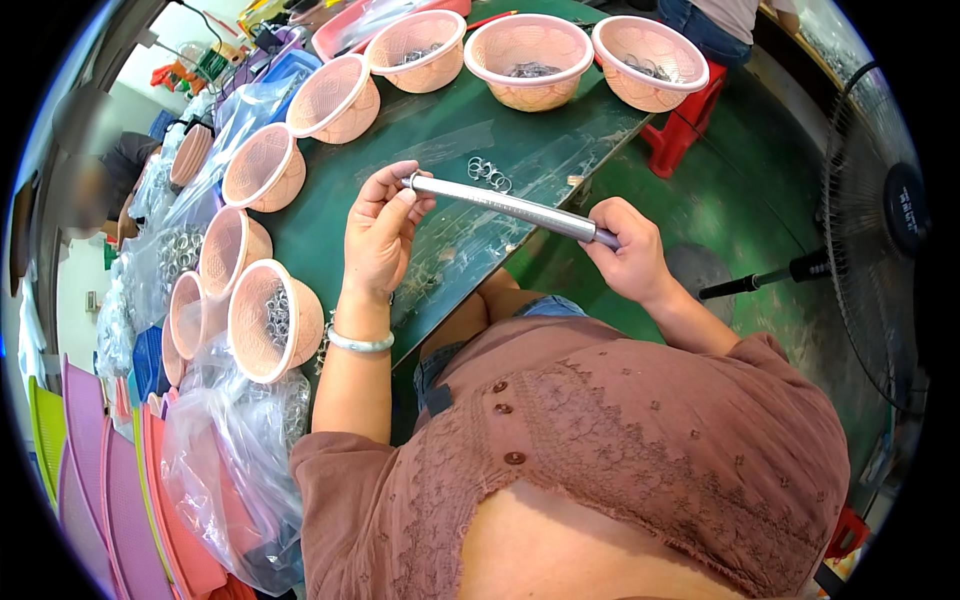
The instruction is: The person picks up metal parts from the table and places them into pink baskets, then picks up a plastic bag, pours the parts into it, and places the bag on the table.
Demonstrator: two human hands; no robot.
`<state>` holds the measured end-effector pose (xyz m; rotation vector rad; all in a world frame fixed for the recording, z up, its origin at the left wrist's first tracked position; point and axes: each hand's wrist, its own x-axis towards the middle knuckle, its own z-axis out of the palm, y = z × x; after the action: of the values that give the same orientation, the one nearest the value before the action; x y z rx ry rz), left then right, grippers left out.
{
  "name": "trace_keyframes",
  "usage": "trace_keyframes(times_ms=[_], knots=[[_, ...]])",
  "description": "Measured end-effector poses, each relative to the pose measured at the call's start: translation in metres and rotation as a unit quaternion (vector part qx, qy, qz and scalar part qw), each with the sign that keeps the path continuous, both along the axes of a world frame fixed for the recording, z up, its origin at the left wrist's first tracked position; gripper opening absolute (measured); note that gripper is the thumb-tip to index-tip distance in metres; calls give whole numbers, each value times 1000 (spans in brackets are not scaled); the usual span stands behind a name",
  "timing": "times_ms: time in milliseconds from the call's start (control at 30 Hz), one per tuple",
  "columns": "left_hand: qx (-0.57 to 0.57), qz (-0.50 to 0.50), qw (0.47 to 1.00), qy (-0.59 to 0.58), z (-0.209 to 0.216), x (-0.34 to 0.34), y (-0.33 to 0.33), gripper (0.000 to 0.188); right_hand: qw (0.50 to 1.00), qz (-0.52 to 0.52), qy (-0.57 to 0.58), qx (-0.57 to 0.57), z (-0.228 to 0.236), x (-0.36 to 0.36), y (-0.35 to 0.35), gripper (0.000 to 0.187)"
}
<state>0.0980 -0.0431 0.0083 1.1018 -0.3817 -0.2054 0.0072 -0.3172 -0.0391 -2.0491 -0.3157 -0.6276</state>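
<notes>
A tapered silver ring mandrel slants across in front of me, above the edge of the green table. My right hand is closed around its thick handle end. At the thin end, my left hand pinches with thumb and fingers at a small silver ring, which looks to be around or against the tip; the fingers partly hide it. Just beyond the mandrel, several loose silver rings lie in a small group on the table.
Pink bowls line the table's far and left sides; a near-left bowl and a far bowl hold rings. Clear plastic bags lie at the left by stacked coloured trays. A black fan stands right, and a person sits on a red stool.
</notes>
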Motion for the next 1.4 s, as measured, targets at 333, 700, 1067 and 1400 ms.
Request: trace_keyframes(times_ms=[333, 700, 1067, 1400], knots=[[34, 49, 998, 1, -2, -45, -2, 66, 997, 37, -66, -21, 9, -5, 25, 19], [59, 88, 993, -46, -2, -66, 14, 76, 991, 48, -104, -72, 15, -10, 37, 20], [48, 105, 992, -45, 3, -81, 23, 78, 989, 59, -108, -83, 20, -13, 45, 20], [25, 125, 990, -68, 23, -90, 27, 83, 989, 98, -105, -45, 34, -15, 54, 19]])
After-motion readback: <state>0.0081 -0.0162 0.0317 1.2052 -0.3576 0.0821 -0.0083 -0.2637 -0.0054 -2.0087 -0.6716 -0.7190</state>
